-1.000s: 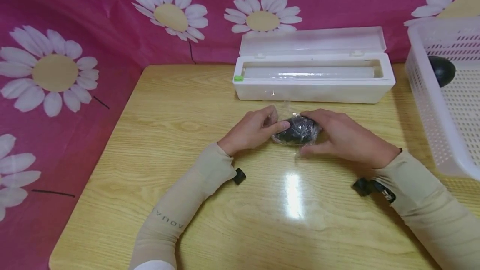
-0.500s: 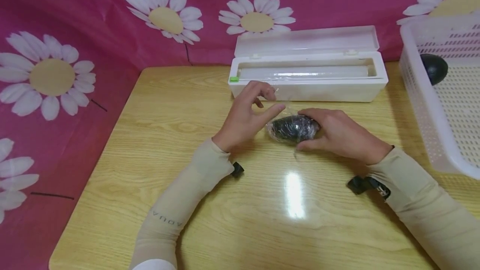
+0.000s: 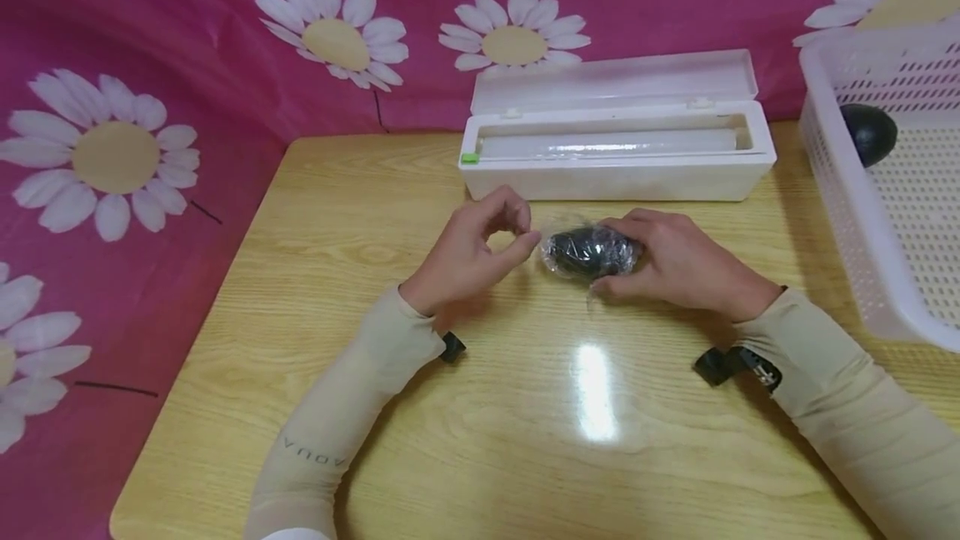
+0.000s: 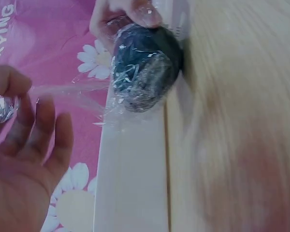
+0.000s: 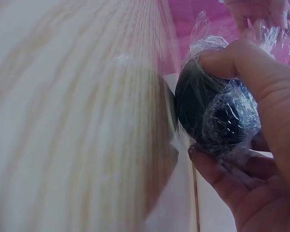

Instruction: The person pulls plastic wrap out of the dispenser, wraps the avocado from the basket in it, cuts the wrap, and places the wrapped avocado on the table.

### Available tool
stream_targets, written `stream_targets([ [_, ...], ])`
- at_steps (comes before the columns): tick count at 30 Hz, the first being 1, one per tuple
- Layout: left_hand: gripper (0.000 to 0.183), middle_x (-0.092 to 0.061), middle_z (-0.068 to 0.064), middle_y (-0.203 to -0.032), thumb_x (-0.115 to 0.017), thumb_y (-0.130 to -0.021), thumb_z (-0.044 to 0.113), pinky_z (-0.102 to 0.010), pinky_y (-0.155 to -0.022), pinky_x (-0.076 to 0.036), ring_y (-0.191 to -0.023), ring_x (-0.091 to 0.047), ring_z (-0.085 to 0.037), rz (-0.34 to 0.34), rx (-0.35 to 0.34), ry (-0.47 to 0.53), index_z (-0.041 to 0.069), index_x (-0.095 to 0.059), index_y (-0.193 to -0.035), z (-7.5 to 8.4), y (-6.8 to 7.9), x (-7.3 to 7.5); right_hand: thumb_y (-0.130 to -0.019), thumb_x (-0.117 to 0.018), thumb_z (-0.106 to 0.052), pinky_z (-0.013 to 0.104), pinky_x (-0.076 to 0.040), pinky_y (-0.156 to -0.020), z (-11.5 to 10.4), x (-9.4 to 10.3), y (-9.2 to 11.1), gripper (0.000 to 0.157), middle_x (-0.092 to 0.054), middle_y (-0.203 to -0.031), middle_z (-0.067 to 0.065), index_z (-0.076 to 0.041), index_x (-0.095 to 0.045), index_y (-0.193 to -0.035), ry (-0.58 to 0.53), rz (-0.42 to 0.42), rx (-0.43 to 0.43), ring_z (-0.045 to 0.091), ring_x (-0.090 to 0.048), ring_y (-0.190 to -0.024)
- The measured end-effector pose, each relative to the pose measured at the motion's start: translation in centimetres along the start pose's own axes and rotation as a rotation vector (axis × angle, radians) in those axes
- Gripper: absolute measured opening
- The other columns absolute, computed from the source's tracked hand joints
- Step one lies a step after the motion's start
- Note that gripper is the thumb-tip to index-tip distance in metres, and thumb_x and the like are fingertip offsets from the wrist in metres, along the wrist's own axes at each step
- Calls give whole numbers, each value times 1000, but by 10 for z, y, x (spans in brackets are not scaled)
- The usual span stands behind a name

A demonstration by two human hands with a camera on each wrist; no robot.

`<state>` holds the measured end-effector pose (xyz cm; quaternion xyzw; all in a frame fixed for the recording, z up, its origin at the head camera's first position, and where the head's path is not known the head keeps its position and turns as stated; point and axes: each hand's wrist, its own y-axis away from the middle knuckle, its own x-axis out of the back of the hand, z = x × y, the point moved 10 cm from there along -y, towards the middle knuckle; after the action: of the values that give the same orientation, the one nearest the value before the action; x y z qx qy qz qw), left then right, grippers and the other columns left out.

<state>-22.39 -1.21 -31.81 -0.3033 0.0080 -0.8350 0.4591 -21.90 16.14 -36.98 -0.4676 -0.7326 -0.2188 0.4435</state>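
Observation:
A dark green avocado [image 3: 581,250], wrapped in crinkled cling film, lies at the middle of the table in front of the white film box. My right hand [image 3: 675,265] holds its right end, thumb on the near side and fingers on the far side. To the left of it, my left hand [image 3: 472,252] pinches a loose end of the cling film [image 4: 70,89] between thumb and index finger. In the left wrist view that film stretches thin from the fingertips to the avocado. A short tail of film hangs near my right thumb.
Behind the hands stands a white cling film dispenser [image 3: 615,182], lid raised, with a film roll [image 3: 607,142] inside. At the right a white plastic basket [image 3: 847,232] contains another avocado [image 3: 870,136]. A pink flowered cloth [image 3: 225,40] backs the wooden table [image 3: 337,215].
My left hand has left the avocado's left end, risen, then come back down to the left, drawing film out. The right hand keeps its hold on the avocado.

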Motion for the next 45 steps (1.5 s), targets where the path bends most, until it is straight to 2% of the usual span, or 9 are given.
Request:
stream_targets([
  [5,6,-68,-4,-95,-64,-95,1,-40,-86,-58,-89,-61,-10,-237,-122,-80,6,-65,-99,7,9,-31,-78,-87,-47,31,-53,-73,4,0,-1,73,-72,-107,9,-11,-65,-138,-3,1,-20,17,-64,-88],
  [8,10,-69,-3,-96,-63,-95,1,-29,-84,-58,-89,-61,-6,-363,-166,-139,5,-67,-103,8,12,-49,-78,-87,-46,31,-54,-73,5,0,0,73,-73,-108,9,-11,-64,-139,-5,4,-18,17,-65,-88],
  [12,11,-70,-3,-95,-64,-95,2,-18,-80,-54,-85,-60,-5,-469,-138,-194,6,-69,-105,1,12,-67,-79,-87,-45,32,-55,-75,5,0,0,72,-73,-109,8,-13,-64,-139,-20,1,-18,17,-65,-89],
  [15,12,-67,1,-91,-64,-93,4,-16,-74,-50,-81,-57,-5,-520,-99,-231,9,-69,-103,-5,11,-74,-79,-87,-43,32,-55,-76,6,0,0,70,-72,-109,8,-14,-65,-139,-29,-1,-20,17,-65,-89],
  [21,15,-58,5,-78,-65,-90,6,-17,-64,-43,-71,-51,-4,-565,-56,-302,15,-70,-100,-12,5,-85,-78,-87,-41,39,-55,-84,5,1,0,72,-68,-122,12,-10,-65,-139,-32,13,-6,23,-66,-100],
  [27,4,-65,4,-86,-68,-96,15,-18,-73,-47,-79,-56,-6,-553,-33,-430,15,-72,-99,-13,0,-91,-79,-86,-42,43,-52,-90,4,0,0,78,-61,-130,14,-3,-61,-142,-44,11,-15,27,-62,-108],
  [32,15,-67,2,-89,-70,-98,21,-22,-79,-49,-80,-57,-8,-543,-23,-497,13,-74,-110,-13,-1,-93,-81,-86,-44,45,-55,-91,11,1,0,87,-65,-132,16,-6,-51,-150,-78,3,-92,27,-65,-108],
  [39,25,-74,2,-99,-65,-102,27,-26,-86,-54,-84,-62,-8,-536,-62,-519,14,-75,-121,-12,-1,-93,-83,-87,-37,38,-56,-78,10,4,1,60,-72,-108,12,-11,-54,-126,-139,34,-123,23,-69,-92],
  [45,28,-73,-3,-105,-61,-103,27,-31,-90,-57,-93,-66,-13,-539,-110,-549,12,-70,-125,-5,0,-96,-90,-79,-40,35,-54,-75,7,5,1,53,-74,-102,9,-8,-57,-127,-89,45,-101,18,-66,-86],
])
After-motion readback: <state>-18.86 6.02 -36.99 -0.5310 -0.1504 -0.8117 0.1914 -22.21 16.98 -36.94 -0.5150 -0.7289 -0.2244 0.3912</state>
